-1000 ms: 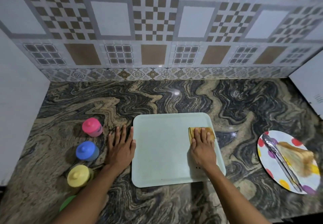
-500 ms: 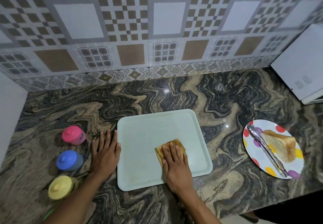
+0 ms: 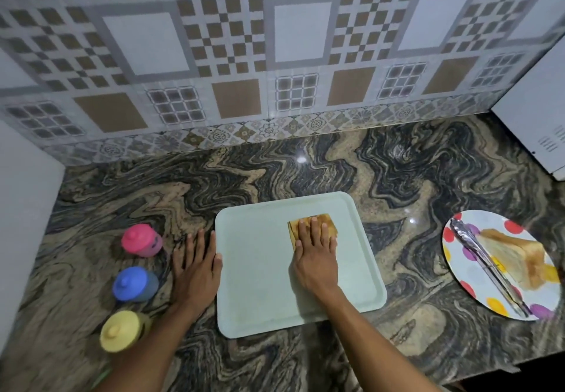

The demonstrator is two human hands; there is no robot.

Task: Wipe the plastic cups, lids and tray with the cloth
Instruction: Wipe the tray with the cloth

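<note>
A pale green tray [image 3: 256,269] lies flat on the marble counter. My right hand [image 3: 316,254] presses a folded yellow-brown cloth [image 3: 328,223] onto the tray's middle right, fingers flat over it. My left hand [image 3: 195,269] rests flat on the counter, its thumb side touching the tray's left edge. Left of that hand stand three lidded plastic cups in a column: pink [image 3: 141,240], blue [image 3: 134,284] and yellow [image 3: 122,330].
A polka-dot plate [image 3: 458,257] at the right holds bread slices [image 3: 516,257] and metal tongs [image 3: 486,266]. A white appliance [image 3: 538,122] stands at the back right, a white wall panel [image 3: 21,223] at the left. A green edge [image 3: 102,375] peeks out beside my left forearm.
My right hand slid the cloth from the tray's far right down to its near middle, then back up toward the middle right. My left hand stayed at the tray's left edge.
</note>
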